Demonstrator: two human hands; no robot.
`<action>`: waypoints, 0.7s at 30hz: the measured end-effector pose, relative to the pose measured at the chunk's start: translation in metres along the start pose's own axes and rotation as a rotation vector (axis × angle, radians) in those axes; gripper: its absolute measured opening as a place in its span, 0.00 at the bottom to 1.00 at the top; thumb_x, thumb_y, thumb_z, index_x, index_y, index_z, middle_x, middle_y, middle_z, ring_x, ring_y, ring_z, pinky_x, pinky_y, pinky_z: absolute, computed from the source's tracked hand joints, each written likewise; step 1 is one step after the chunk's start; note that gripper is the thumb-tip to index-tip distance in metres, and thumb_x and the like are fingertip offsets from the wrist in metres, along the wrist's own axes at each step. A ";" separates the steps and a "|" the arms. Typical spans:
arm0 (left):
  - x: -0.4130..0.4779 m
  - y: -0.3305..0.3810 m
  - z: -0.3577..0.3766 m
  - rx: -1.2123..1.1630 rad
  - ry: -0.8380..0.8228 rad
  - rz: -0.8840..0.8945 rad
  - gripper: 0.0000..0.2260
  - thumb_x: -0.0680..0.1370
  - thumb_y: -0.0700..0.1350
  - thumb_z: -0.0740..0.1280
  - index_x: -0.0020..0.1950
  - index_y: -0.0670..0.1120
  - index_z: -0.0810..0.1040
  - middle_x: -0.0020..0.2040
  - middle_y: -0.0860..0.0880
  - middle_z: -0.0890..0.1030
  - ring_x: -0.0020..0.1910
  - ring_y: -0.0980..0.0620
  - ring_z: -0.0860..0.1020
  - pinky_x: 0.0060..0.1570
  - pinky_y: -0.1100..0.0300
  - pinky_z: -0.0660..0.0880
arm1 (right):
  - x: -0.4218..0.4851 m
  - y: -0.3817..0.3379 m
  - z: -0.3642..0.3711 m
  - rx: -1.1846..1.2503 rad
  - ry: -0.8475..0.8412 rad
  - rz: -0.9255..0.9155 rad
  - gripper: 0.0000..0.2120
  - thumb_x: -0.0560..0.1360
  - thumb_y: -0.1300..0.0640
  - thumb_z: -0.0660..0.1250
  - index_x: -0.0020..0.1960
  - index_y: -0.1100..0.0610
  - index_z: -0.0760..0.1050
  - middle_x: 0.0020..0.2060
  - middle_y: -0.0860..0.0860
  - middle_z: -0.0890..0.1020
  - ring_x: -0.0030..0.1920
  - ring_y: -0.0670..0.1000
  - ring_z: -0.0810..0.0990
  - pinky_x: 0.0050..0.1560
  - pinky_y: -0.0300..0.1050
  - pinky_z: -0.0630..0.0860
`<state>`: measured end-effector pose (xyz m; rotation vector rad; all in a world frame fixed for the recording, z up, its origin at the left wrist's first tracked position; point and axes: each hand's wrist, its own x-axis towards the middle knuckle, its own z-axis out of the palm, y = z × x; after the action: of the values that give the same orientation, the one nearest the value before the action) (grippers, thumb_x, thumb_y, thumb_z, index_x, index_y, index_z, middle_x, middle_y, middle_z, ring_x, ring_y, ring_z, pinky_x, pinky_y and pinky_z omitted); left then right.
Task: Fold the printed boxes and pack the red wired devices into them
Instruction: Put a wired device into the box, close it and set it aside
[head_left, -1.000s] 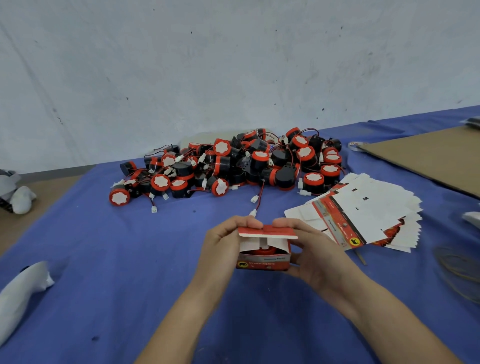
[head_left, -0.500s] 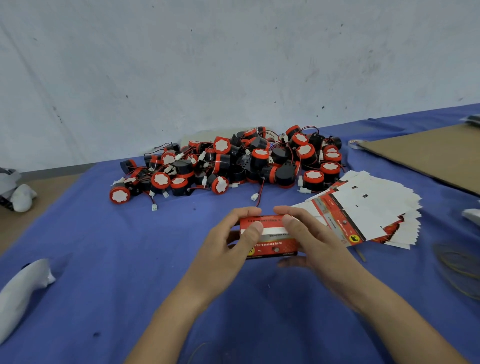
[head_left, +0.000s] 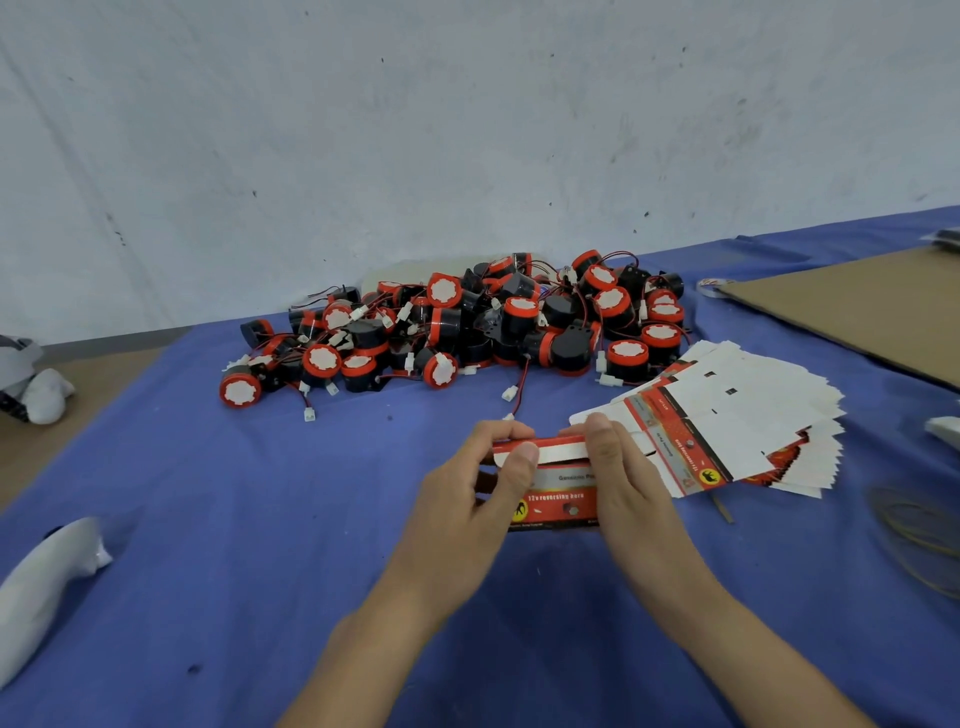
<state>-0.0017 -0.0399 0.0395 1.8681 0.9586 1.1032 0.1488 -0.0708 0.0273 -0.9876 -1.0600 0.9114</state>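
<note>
The printed box (head_left: 558, 496) sits low in the middle of the view, held just above the blue cloth (head_left: 218, 509) that covers the table, with its red face reading "12v reversing horn" turned towards the person. The left hand (head_left: 470, 501) has its grip closed on the box's nine o'clock end: the thumb lies on the white edge of the top flap and the fingers curl over the far upper rim. The right hand (head_left: 631, 499) has its grip wrapped round the three o'clock end, thumb pressed on the same flap from above. The flap is not quite flat; a white strip of it shows between the two thumbs. What is inside the box cannot be seen.

At twelve o'clock from the box, well apart from it, lies the heap of red wired devices (head_left: 467, 332), round red-and-black bodies with thin leads and white plugs trailing out. At two o'clock, near the right hand, a fanned stack of flat printed boxes (head_left: 737, 426) rests on the cloth. Farther out at two o'clock is a brown cardboard sheet (head_left: 862, 306). A white bundle (head_left: 44, 587) lies at nine o'clock, and loose rubber bands (head_left: 917, 535) at three o'clock.
</note>
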 end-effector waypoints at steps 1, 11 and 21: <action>0.000 0.000 0.002 0.022 0.004 0.023 0.14 0.78 0.67 0.59 0.57 0.63 0.74 0.51 0.61 0.81 0.51 0.57 0.82 0.43 0.67 0.78 | -0.001 0.000 0.001 -0.020 0.014 -0.030 0.16 0.77 0.37 0.56 0.49 0.44 0.78 0.43 0.46 0.81 0.46 0.44 0.84 0.41 0.39 0.81; 0.001 0.002 0.003 0.001 0.071 0.054 0.09 0.82 0.58 0.59 0.56 0.59 0.77 0.49 0.59 0.81 0.50 0.56 0.82 0.41 0.65 0.79 | 0.002 -0.003 -0.006 0.012 -0.143 -0.009 0.12 0.78 0.43 0.60 0.52 0.44 0.80 0.46 0.46 0.83 0.49 0.53 0.85 0.40 0.48 0.84; -0.003 0.008 0.006 -0.072 0.101 0.033 0.08 0.81 0.57 0.61 0.53 0.57 0.76 0.48 0.58 0.82 0.49 0.58 0.82 0.39 0.67 0.77 | 0.002 -0.001 -0.001 -0.005 -0.053 -0.006 0.10 0.80 0.46 0.61 0.48 0.42 0.81 0.44 0.43 0.84 0.47 0.47 0.85 0.39 0.42 0.82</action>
<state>0.0044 -0.0472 0.0435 1.7898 0.9346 1.2455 0.1499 -0.0690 0.0283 -0.9682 -1.1095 0.9352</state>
